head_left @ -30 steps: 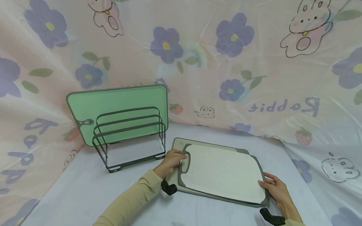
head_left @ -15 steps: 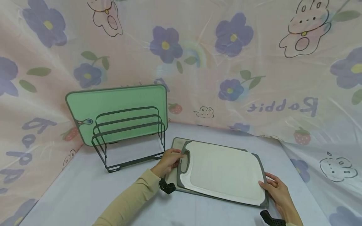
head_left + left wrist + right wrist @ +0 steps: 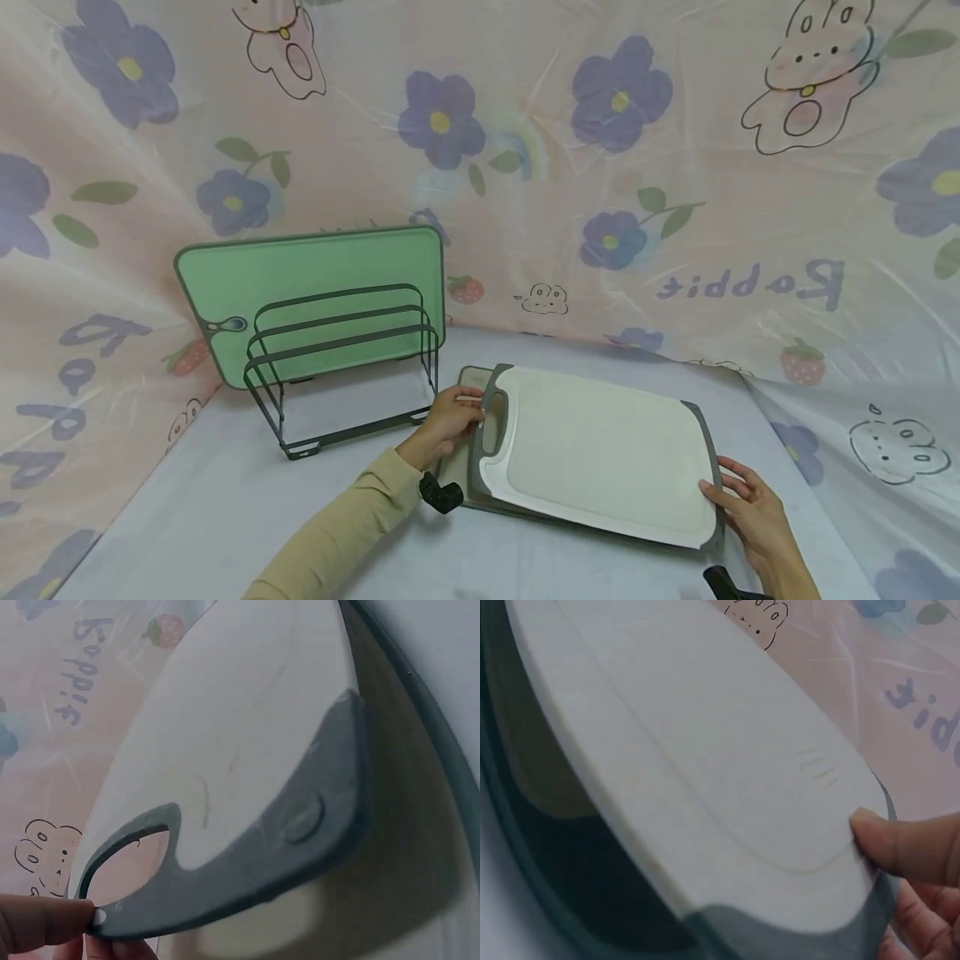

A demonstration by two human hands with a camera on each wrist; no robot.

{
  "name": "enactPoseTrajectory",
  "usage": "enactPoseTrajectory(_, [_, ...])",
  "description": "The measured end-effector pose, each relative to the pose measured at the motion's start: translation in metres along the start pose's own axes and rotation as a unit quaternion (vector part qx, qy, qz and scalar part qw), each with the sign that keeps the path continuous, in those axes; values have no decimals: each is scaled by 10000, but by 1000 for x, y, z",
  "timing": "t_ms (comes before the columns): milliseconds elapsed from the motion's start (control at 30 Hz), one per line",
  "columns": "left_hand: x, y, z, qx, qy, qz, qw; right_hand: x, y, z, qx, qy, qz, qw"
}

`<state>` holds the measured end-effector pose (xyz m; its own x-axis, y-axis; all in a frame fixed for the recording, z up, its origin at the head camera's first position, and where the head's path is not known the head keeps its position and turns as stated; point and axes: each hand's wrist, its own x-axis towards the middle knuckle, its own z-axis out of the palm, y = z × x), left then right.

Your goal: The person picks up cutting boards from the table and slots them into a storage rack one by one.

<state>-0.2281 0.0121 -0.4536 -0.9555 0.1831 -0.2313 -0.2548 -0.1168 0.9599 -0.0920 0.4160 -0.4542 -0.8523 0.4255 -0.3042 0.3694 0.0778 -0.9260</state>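
A white cutting board [image 3: 600, 458] with grey ends is lifted at a slight tilt over another cutting board [image 3: 457, 479], beige with a grey rim, on the table. My left hand [image 3: 446, 425] pinches the white board's grey handle end beside its slot; in the left wrist view the thumb [image 3: 45, 922] lies on that rim. On the far right end, my right hand [image 3: 757, 517] grips the grey edge, its thumb [image 3: 889, 840] on top and its fingers underneath. A dark gap shows between the two boards in the right wrist view. The white board hides most of the lower one.
A dark wire rack [image 3: 360, 431] stands to the left on the white-covered table [image 3: 225, 500]. A green cutting board [image 3: 322, 258] stands upright in its rear part. Patterned sheeting [image 3: 525, 208] hangs behind and at the sides.
The white cutting board has risen off the lower one and shifted slightly right, with both hands holding it. My right hand has moved a little right. The rack and green board have stayed put.
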Motion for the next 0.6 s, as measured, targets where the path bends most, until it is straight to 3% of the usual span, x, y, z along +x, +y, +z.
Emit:
enactPoseTrajectory(367, [-5,13,-1,79,143,142,9998,-5,-11,-2,378,-44,-157,9992])
enactPoseTrajectory(600, [-11,23,0,47,152,284,9995,-5,-13,-5,668,197,-460,9965])
